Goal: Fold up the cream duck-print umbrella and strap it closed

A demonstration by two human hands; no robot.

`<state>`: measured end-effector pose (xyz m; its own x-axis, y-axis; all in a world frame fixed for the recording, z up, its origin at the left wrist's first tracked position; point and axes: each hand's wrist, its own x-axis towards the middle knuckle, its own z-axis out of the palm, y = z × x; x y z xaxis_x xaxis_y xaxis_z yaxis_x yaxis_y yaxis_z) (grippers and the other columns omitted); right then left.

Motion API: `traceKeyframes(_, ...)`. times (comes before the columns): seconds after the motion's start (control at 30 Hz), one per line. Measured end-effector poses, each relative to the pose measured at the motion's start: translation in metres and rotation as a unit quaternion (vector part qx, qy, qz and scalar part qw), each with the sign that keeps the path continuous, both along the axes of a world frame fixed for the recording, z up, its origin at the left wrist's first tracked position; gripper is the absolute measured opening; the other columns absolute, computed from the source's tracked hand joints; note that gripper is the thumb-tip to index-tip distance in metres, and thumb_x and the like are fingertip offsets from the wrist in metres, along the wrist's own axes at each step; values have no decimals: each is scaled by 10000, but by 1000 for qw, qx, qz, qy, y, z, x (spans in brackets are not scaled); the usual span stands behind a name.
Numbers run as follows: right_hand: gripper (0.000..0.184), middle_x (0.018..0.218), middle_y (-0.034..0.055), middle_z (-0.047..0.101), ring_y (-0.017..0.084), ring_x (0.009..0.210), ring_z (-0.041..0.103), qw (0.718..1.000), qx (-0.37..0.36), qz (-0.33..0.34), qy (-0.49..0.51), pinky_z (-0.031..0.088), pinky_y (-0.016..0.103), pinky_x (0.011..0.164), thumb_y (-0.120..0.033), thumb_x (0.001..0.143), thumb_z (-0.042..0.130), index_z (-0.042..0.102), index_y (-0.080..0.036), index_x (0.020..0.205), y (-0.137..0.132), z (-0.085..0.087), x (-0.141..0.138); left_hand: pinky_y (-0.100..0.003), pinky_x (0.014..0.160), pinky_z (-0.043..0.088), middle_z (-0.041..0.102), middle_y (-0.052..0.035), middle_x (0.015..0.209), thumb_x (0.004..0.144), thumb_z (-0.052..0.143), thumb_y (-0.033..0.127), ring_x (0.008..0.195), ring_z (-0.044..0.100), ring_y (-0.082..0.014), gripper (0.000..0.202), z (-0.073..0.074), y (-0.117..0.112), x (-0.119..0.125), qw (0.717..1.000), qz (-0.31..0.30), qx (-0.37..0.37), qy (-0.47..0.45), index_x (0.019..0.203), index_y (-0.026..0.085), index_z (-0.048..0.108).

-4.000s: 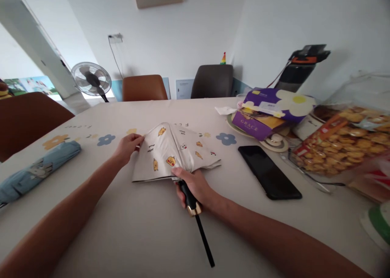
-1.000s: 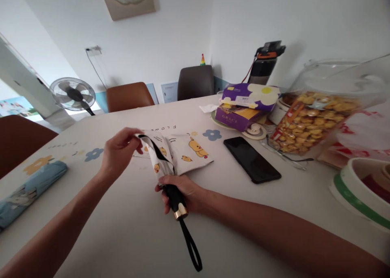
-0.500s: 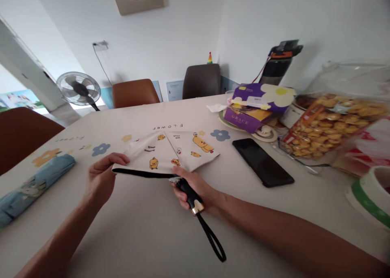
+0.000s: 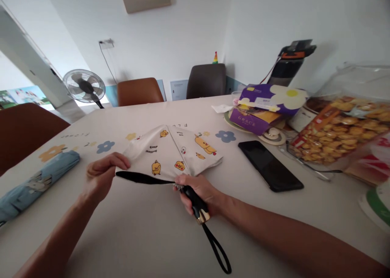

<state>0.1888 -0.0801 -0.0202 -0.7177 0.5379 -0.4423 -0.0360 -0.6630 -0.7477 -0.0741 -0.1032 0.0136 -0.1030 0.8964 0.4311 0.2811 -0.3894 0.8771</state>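
Note:
A white folding umbrella [image 4: 167,152] printed with yellow ducks lies partly collapsed in front of me, its canopy loose and spread toward the far side. My right hand [image 4: 198,190] is closed around the top of its black handle, the thumb pressing on the canopy edge near the ribs. From the handle's gold-coloured end hangs a black wrist strap [image 4: 217,247]. At the canopy's left corner, my left hand [image 4: 105,170] pinches the hem between thumb and fingers. The black lining shows below the hem between both hands.
A folded blue umbrella [image 4: 39,184] lies at the left. To the right are a black phone [image 4: 269,164], glasses [image 4: 307,166], purple boxes [image 4: 252,117], a bag of snacks [image 4: 344,128] and a dark bottle [image 4: 288,67]. Chairs [image 4: 140,92] and a fan [image 4: 85,87] stand beyond the table.
The hem between my hands has opened a little, showing more black lining. Both hands keep their holds. The whole view has shifted slightly, moving the scene rightward.

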Motion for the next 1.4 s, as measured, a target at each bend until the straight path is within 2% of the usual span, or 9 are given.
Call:
traceKeyframes(0.2,209,359,-45,467,100,279,421,999,13,-37,-24,358,200,302,-342,767,516,492,-157,673,-3,-2,-3,-298,683,430,665,-39,770,622,485,152,748,582,-195,205,-2,8,-6,972,-63,-153,168,591,221,675)
traceKeyframes(0.33,214,356,-51,444,93,285,425,999,-23,-28,-29,366,191,316,-338,787,490,476,-160,667,-2,2,-3,-256,536,458,681,-16,718,599,427,160,627,597,-167,311,-17,17,-11,934,-42,-265,238,679,248,715)
traceKeyframes(0.43,220,354,-52,443,93,284,424,999,-20,-32,-26,368,191,318,-340,793,488,470,-163,664,-1,2,-2,-238,507,460,681,-15,694,619,430,165,580,595,-148,297,-19,19,-11,945,55,-211,244,710,230,705)
traceKeyframes(0.53,214,354,-49,447,103,286,431,999,-21,-27,-33,366,202,312,-342,784,489,475,-162,668,-1,2,-2,-291,685,505,696,-42,854,716,487,225,741,634,-168,231,-11,19,6,962,118,-135,206,835,219,685)
traceKeyframes(0.7,190,350,-52,438,97,268,412,999,0,-25,-31,357,195,307,-311,785,469,463,-163,667,-6,4,-3,-342,959,407,453,-83,1350,809,477,266,1198,454,-195,436,-22,34,45,967,5,7,256,1244,237,476)
traceKeyframes(0.9,197,352,-45,448,95,277,422,999,19,-26,-25,353,184,302,-303,795,464,470,-159,659,-8,7,-2,-469,1028,307,506,-159,1259,767,469,250,1203,438,-292,379,-60,62,34,931,64,-81,350,1127,147,530)
traceKeyframes(1.07,219,348,-42,440,94,271,414,998,27,-41,-32,352,187,294,-310,803,468,464,-160,645,-9,8,-3,-450,925,406,592,-110,1075,752,489,255,1050,536,-265,273,-34,43,52,947,165,-60,270,1006,177,548)
traceKeyframes(1.17,194,357,-44,443,98,270,421,997,29,-55,-49,375,200,295,-285,791,475,456,-165,640,-11,10,-4,-364,748,498,624,-38,845,774,509,320,756,602,-179,185,-18,25,81,977,77,-135,145,893,188,561)
traceKeyframes(1.4,175,355,-33,469,106,253,421,995,49,-59,-69,369,208,263,-284,779,481,485,-159,655,-10,7,-7,-335,721,523,595,-101,989,739,610,389,914,587,-212,463,-4,19,112,966,62,-252,-13,1105,130,495)
